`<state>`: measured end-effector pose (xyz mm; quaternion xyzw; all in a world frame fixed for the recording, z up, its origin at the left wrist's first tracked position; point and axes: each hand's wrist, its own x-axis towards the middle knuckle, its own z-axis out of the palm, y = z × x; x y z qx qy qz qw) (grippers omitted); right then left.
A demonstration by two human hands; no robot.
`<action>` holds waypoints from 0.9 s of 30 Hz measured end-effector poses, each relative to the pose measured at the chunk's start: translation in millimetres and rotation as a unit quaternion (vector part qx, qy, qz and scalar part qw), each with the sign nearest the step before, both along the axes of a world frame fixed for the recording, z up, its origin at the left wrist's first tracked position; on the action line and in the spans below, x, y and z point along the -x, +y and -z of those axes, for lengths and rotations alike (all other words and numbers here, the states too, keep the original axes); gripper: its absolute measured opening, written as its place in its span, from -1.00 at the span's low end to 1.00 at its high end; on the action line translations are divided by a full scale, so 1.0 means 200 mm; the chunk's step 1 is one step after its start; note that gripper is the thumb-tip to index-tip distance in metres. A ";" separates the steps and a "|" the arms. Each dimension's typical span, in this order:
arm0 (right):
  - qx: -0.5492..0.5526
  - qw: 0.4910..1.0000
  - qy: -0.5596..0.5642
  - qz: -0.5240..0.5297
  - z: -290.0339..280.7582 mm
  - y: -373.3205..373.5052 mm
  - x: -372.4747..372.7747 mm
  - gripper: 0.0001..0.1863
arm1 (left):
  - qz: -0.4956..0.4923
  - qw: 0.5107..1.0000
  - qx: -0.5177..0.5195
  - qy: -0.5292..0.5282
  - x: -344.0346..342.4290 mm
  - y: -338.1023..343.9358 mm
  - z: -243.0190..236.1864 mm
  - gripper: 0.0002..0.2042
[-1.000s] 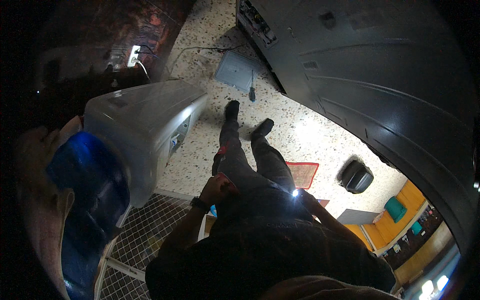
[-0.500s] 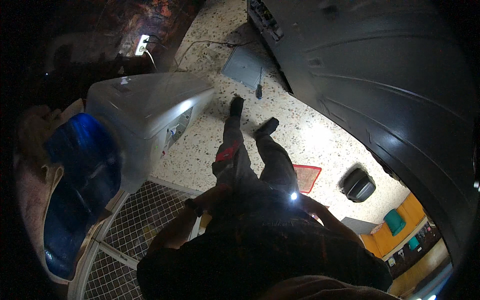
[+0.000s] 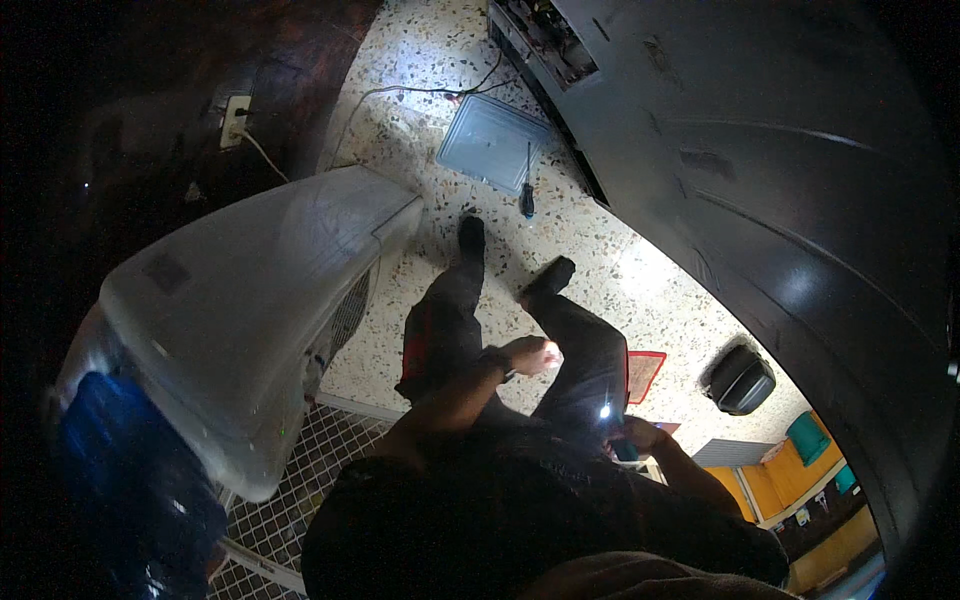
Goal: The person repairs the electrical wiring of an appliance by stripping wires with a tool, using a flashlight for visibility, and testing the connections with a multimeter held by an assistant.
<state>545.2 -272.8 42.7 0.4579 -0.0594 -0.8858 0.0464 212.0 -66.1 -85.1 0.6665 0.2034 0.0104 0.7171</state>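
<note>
My left hand (image 3: 530, 355) is raised over my lap between my thighs, its fingers curled together. The fingertips are washed out by bright light, so whatever they may hold cannot be made out. At my right hip, my right hand (image 3: 640, 437) is closed round something dark, partly hidden by the hand and the shirt. A small bright light (image 3: 605, 411) shines just beside it. On the floor ahead of my feet lies a grey-blue flat tray or lid (image 3: 480, 145). A screwdriver (image 3: 527, 195) with a dark handle rests across its right edge.
To the left stand a pale plastic appliance or case (image 3: 240, 270), a blue plastic object (image 3: 130, 460) and a wire mesh panel (image 3: 290, 490). A large dark panel (image 3: 760, 190) fills the right. Also there: a black rounded object (image 3: 742, 381), a red-edged mat (image 3: 645, 375), a cable (image 3: 400, 89).
My left hand has moved from my left hip up and right over my lap. My right hand now shows more beside my hip. The view has shifted, and the pale appliance looks larger.
</note>
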 end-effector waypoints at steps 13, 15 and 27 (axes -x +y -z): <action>-0.266 0.919 -0.073 0.283 0.73 1.88 0.69 -0.36 | -0.518 0.700 0.492 0.025 -0.41 1.01 0.94 -0.68; -0.236 0.917 -0.058 0.317 0.69 2.07 0.80 -0.27 | -0.529 0.685 0.497 -0.064 -0.47 1.06 1.02 -0.69; -0.406 0.873 -0.141 0.230 0.54 2.40 0.67 -0.20 | -0.611 0.750 0.228 -0.109 -0.62 1.60 0.82 -0.80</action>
